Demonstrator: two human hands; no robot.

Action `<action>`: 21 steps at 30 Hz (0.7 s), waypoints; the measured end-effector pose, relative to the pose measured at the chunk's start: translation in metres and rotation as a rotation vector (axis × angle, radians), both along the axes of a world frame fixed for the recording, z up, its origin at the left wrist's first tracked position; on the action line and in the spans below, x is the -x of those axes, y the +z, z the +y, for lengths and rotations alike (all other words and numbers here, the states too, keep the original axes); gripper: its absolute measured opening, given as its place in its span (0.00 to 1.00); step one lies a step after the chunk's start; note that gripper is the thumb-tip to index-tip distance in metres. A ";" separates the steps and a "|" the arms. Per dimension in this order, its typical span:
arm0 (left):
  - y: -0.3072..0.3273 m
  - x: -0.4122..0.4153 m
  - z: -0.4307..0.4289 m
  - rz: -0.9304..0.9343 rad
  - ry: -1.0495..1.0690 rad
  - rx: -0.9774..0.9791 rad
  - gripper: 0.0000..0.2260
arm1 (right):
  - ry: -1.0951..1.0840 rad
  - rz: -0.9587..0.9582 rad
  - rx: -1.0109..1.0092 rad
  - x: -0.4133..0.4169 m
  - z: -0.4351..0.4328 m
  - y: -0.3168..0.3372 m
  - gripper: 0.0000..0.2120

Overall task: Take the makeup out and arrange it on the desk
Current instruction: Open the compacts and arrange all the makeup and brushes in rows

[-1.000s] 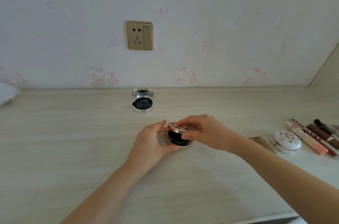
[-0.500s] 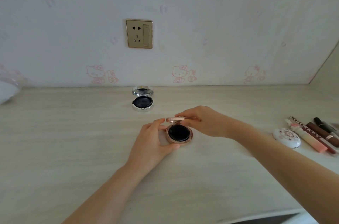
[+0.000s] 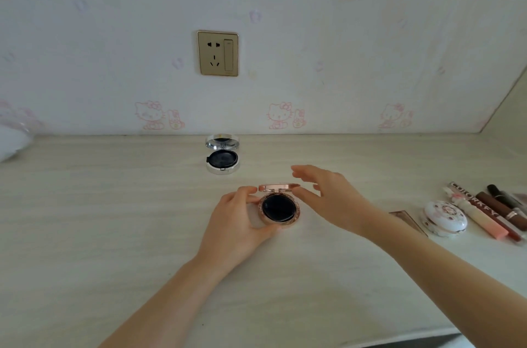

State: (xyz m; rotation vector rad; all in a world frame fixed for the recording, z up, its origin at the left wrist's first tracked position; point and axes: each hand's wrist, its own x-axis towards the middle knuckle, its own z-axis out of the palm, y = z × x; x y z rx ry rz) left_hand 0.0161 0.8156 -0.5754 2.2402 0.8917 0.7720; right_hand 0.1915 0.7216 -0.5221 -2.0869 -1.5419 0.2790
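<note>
A rose-gold round compact (image 3: 279, 209) lies open on the pale desk (image 3: 114, 219), its black inside facing up and its lid standing at the back. My left hand (image 3: 239, 222) grips its base from the left, thumb and fingers curled around the rim. My right hand (image 3: 328, 196) hovers just right of the lid with fingers spread and relaxed, holding nothing. A silver compact (image 3: 222, 158) stands open farther back near the wall.
At the right lie a white floral round case (image 3: 445, 218), several lip tubes (image 3: 484, 210) and a brown flat palette (image 3: 407, 219) partly behind my forearm. A wall socket (image 3: 218, 53) is above. A white bag (image 3: 11, 142) sits at the far left.
The rose-gold compact's lid was lifted from nearly closed to fully upright. My right hand has let go of the lid and drawn slightly away with fingers spread.
</note>
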 end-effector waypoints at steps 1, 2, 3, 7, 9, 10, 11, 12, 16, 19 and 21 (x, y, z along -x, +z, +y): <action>0.000 0.000 -0.001 -0.002 0.008 0.012 0.34 | -0.047 -0.003 -0.018 0.001 -0.005 -0.005 0.23; 0.000 0.001 -0.001 -0.003 0.015 0.023 0.32 | -0.089 -0.004 -0.027 0.003 -0.011 -0.010 0.23; 0.000 0.001 -0.002 -0.002 0.019 0.028 0.30 | -0.121 -0.008 -0.024 0.005 -0.016 -0.016 0.23; 0.003 0.004 -0.004 0.000 0.027 -0.047 0.26 | -0.104 -0.102 -0.007 0.018 -0.029 -0.033 0.21; 0.002 0.003 -0.005 0.010 0.007 -0.108 0.24 | -0.045 -0.136 -0.045 0.023 -0.030 -0.039 0.19; 0.001 0.003 -0.005 0.024 -0.011 -0.134 0.23 | -0.016 -0.147 -0.060 0.025 -0.029 -0.041 0.18; 0.000 0.002 -0.004 0.042 -0.032 -0.164 0.22 | 0.005 -0.159 -0.074 0.027 -0.028 -0.043 0.18; -0.002 0.002 -0.004 0.059 -0.054 -0.196 0.22 | 0.014 -0.179 -0.093 0.029 -0.026 -0.045 0.17; -0.005 -0.004 0.000 0.149 -0.062 -0.302 0.21 | 0.001 -0.280 -0.165 0.030 -0.018 -0.047 0.16; -0.003 -0.010 0.005 0.191 -0.046 -0.392 0.19 | 0.010 -0.270 -0.130 0.027 -0.009 -0.042 0.17; -0.001 -0.015 0.014 0.241 -0.052 -0.419 0.20 | 0.016 -0.268 -0.107 0.021 0.000 -0.041 0.18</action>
